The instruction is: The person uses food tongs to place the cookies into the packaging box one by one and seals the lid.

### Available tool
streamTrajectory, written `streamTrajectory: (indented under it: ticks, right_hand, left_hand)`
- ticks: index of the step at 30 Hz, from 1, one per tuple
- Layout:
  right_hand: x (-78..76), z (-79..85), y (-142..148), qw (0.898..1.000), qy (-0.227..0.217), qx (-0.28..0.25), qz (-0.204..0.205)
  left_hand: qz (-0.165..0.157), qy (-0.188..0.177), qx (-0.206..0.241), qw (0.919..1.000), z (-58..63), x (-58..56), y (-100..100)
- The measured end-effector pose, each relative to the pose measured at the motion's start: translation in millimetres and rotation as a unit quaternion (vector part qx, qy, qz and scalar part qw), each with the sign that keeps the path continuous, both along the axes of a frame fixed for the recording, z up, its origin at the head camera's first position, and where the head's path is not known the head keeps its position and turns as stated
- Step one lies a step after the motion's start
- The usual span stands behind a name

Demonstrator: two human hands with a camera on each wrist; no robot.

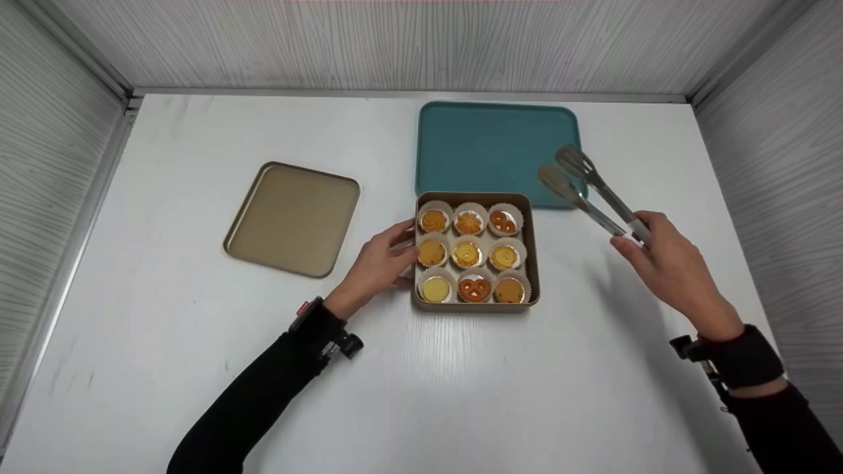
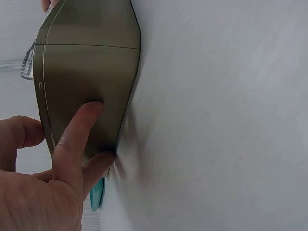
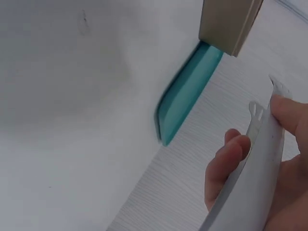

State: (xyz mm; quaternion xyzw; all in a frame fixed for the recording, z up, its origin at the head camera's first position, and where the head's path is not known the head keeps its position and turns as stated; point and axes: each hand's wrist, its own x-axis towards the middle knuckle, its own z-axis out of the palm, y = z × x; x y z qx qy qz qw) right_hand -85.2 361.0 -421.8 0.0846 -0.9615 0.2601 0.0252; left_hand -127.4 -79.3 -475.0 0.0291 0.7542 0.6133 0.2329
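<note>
A square gold tin (image 1: 475, 307) holds several small cookies and tarts (image 1: 467, 253) in white paper cups, set in rows. Against the tin's left side rests my left hand (image 1: 377, 266), its fingers fairly straight. In the left wrist view the fingertips (image 2: 91, 109) touch the tin's outer wall (image 2: 89, 72). My right hand (image 1: 672, 266) grips a pair of metal tongs (image 1: 609, 197), raised right of the tin. The tongs' two arms stand apart, with nothing between their tips. From the right wrist, the tongs (image 3: 255, 178) lie between thumb and fingers.
Behind the tin lies a teal tray (image 1: 494, 145), partly overlapped by the tin and the tongs in the head view. A square gold lid (image 1: 293, 220) lies on the white table (image 1: 421, 408) at the left. Pale wood-grain panels (image 1: 421, 46) border the table.
</note>
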Motion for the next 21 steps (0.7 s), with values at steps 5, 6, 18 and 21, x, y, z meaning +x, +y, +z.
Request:
streamTrajectory:
  ticks: [5, 6, 18, 21]
  right_hand:
    - [-4.5, -13.8, 7, 0.999, -0.021, -0.016, -0.045]
    - [-5.7, -16.1, 9, 0.998, -0.025, -0.018, -0.053]
    - [-28.7, -28.8, 40, 0.989, -0.08, 0.009, -0.126]
    - [-35.2, -29.8, 45, 0.987, -0.087, 0.02, -0.134]
  left_hand:
    - [0.0, -0.001, 0.0, 1.0, -0.6, -0.2, 0]
    - [0.001, -0.003, 0.003, 1.0, -0.6, -0.3, 0]
    - [-0.002, 0.0, 0.008, 1.0, -0.3, 0.5, 0]
    - [-0.004, 0.002, 0.005, 1.0, -1.3, 0.0, 0]
